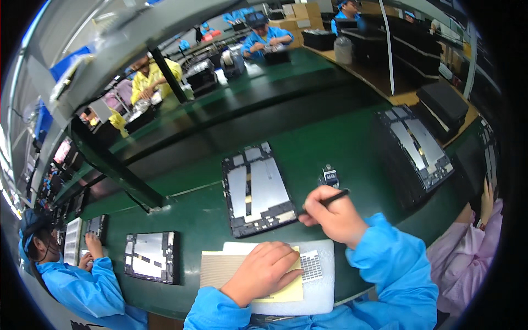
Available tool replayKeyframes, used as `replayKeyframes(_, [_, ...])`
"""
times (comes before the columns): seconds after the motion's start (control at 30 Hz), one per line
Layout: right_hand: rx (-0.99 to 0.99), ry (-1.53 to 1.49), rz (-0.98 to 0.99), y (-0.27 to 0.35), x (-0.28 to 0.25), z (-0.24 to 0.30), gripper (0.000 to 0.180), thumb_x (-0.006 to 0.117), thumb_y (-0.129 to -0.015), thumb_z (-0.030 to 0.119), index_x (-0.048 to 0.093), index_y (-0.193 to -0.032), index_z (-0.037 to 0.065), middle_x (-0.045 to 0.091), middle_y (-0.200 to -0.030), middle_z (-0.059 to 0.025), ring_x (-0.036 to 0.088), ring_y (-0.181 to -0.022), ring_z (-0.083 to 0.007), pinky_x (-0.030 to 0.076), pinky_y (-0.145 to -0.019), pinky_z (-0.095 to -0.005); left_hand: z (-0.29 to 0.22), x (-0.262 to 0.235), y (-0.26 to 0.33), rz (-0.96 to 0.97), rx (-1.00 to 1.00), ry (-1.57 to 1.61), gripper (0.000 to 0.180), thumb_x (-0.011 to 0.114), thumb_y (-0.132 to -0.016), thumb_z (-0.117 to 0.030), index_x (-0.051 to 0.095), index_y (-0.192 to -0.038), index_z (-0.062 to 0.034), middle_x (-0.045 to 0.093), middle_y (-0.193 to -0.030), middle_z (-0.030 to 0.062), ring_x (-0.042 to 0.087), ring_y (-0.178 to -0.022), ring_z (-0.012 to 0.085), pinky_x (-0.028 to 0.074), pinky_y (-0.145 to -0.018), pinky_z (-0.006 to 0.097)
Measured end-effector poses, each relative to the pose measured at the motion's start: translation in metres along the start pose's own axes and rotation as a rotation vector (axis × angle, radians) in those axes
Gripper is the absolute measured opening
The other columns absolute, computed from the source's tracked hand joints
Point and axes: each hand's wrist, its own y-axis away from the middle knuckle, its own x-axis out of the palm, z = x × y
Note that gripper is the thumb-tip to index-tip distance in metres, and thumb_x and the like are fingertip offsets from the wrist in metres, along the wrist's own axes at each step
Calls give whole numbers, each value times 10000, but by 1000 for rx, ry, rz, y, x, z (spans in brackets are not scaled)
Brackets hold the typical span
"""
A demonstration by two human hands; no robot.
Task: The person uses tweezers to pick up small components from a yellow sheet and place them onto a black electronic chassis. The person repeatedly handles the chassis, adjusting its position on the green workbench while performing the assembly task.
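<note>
My left hand (pixel 268 270) lies flat, fingers stretched, on a yellow sheet (pixel 283 294) and a brown striped sheet (pixel 220 265). Under these is a white foam pad (pixel 324 291), and a white sheet of small dark labels (pixel 311 266) shows beside my fingers. My right hand (pixel 331 213) is closed around a slim black pen-like tool (pixel 336 198); whether it is a pen or tweezers is unclear. Its lower end is by the right lower edge of an opened tablet (pixel 258 190), which lies flat with its silver battery and circuit parts exposed.
A small dark device (pixel 329 176) sits beyond my right hand. Stacked opened tablets (pixel 415 146) stand at the right; another tablet (pixel 151 257) lies left. A co-worker in blue (pixel 82 275) sits at left, a person in pink (pixel 465 253) at right. A green post (pixel 110 165) rises from the bench.
</note>
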Motion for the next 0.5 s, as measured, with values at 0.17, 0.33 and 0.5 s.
replayKeyframes(0.17, [207, 78, 58, 64, -41, -23, 174, 674, -858, 53, 515, -919, 19, 612, -808, -49, 616, -757, -107, 504, -652, -242, 4, 17, -1, 104, -65, 134, 471, 793, -674, -313, 626, -1015, -34, 610, -1027, 120, 582, -995, 316, 463, -841, 407])
replayKeyframes(0.33, [243, 58, 87, 78, -30, -15, 198, 684, -849, 50, 506, -927, 14, 608, -858, -61, 582, -784, -93, 488, -665, -241, 1, 15, 0, 132, -109, 153, 499, 796, -661, -316, 630, -1040, -37, 598, -1059, 114, 563, -1030, 312, 444, -876, 408])
replayKeyframes(0.5, [182, 255, 102, 73, -27, -20, 178, 697, -843, 78, 547, -912, 13, 593, -835, -43, 538, -761, -85, 461, -653, -245, 0, 13, 0, 156, -127, 152, 504, 791, -661, -341, 644, -1045, -49, 591, -1079, 107, 547, -1049, 306, 436, -884, 408])
